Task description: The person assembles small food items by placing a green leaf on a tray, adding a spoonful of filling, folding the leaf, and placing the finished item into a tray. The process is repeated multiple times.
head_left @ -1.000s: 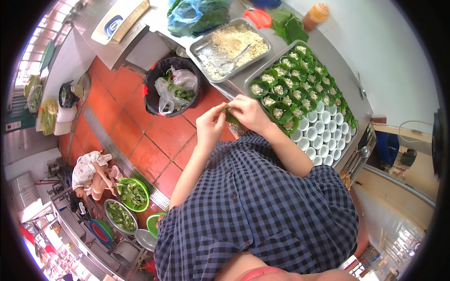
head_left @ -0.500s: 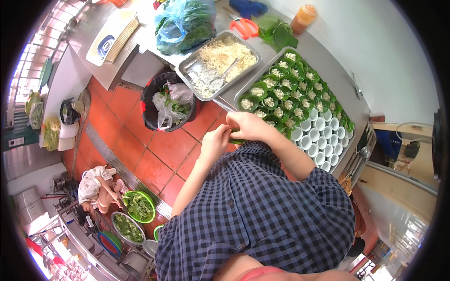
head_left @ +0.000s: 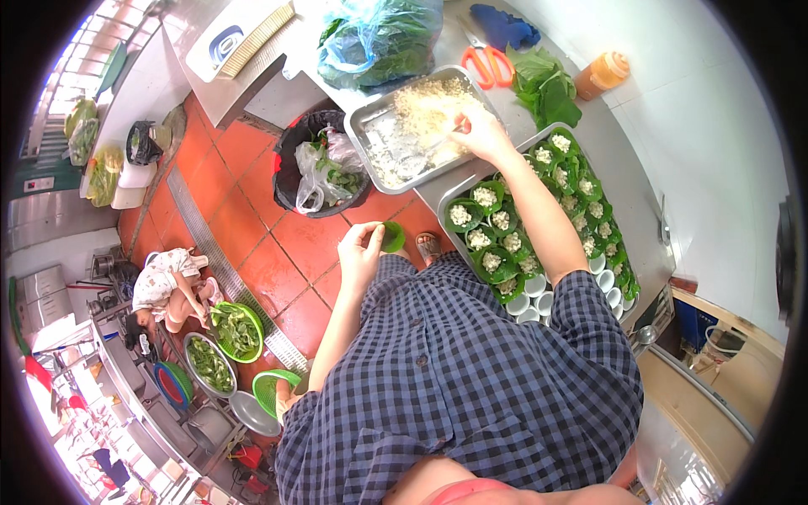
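My left hand (head_left: 360,254) pinches a small green leaf cup (head_left: 393,237), a rolled leaf, in front of my waist above the floor. My right hand (head_left: 481,133) reaches over the metal tray (head_left: 370,135) and its fingers are closed on a spoon (head_left: 455,128), partly hidden by the hand. Crumbly whitish-yellow filling (head_left: 421,103) covers much of that tray. To its right, a larger tray (head_left: 446,195) holds rows of filled leaf cups (head_left: 502,220), each set with a white heap, partly covered by my right forearm. White cups (head_left: 539,301) stand at its near end.
A bag of greens (head_left: 379,42), orange-handled scissors (head_left: 488,67), loose leaves (head_left: 547,88) and a sauce bottle (head_left: 603,74) lie along the back of the counter. Below stands a black-lined bin (head_left: 290,172). On the floor at left, a person (head_left: 172,286) crouches beside green baskets (head_left: 240,332).
My hands have parted: the right has gone up and over to the filling tray and grasped the spoon, while the left stays low with the leaf cup. The view has shifted.
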A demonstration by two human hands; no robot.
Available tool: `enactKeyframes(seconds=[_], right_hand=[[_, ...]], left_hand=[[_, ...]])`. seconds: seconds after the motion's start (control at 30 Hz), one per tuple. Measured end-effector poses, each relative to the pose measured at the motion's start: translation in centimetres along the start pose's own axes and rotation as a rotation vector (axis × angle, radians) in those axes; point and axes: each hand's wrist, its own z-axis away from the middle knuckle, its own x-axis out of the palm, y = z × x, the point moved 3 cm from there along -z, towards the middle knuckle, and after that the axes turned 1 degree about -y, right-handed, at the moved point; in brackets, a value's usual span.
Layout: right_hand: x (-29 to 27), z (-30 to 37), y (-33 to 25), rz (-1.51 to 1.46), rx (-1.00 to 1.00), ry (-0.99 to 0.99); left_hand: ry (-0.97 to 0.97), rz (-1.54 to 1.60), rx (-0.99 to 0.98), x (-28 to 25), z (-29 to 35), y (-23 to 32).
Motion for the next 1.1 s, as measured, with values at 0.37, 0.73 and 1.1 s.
enactKeyframes(seconds=[0.37,0.73,1.1], right_hand=[[-0.4,0.7,-3.6,-0.282,-0.122,-0.061],[4.1,1.6,-7.9,-0.218,-0.252,0.158],[1.1,4.2,-5.4,0.083,-0.274,0.369]], left_hand=[[-0.025,0.166,-0.051,-3.2,-8.9,0.0],[-0.148,0.288,-0.115,-3.3,-14.5,0.2],[-0.158,0.331,-0.155,-2.8,-17.1,-0.5]])
